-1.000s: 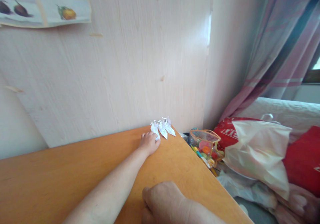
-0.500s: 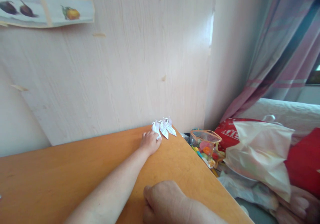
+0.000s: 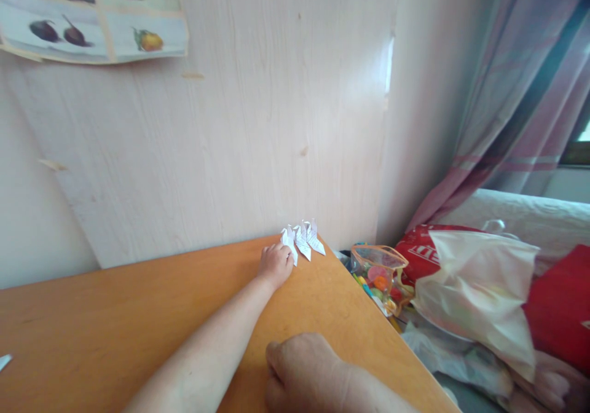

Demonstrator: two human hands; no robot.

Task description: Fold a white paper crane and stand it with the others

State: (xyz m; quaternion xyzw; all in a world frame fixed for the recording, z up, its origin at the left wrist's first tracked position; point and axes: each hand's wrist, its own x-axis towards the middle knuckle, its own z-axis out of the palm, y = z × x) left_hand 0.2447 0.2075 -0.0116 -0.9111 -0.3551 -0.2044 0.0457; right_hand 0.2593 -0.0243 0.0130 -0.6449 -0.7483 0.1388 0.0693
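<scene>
Three white folded-paper cranes stand in a row at the far right corner of the wooden table: the left crane (image 3: 289, 238), the middle crane (image 3: 302, 244) and the right crane (image 3: 315, 242). Dark lines mark the paper of the middle and right ones. My left hand (image 3: 275, 262) reaches across the table to the left crane, its curled fingers against that crane's left side. The fingertips are partly hidden. Close to me, my right hand (image 3: 299, 367) is closed in a fist over the table, back of the hand up, and no object shows in it.
The brown table (image 3: 138, 314) meets a pale wall panel behind the cranes. Beyond its right edge sit a clear orange-rimmed bag (image 3: 378, 271) of colourful items and a whitish plastic bag (image 3: 479, 290). A white piece (image 3: 4, 361) lies at the far left.
My left hand has drawn slightly left, so more of the left crane's pointed end shows. The view has shifted a little, bringing more of the white piece in. My right fist stays put.
</scene>
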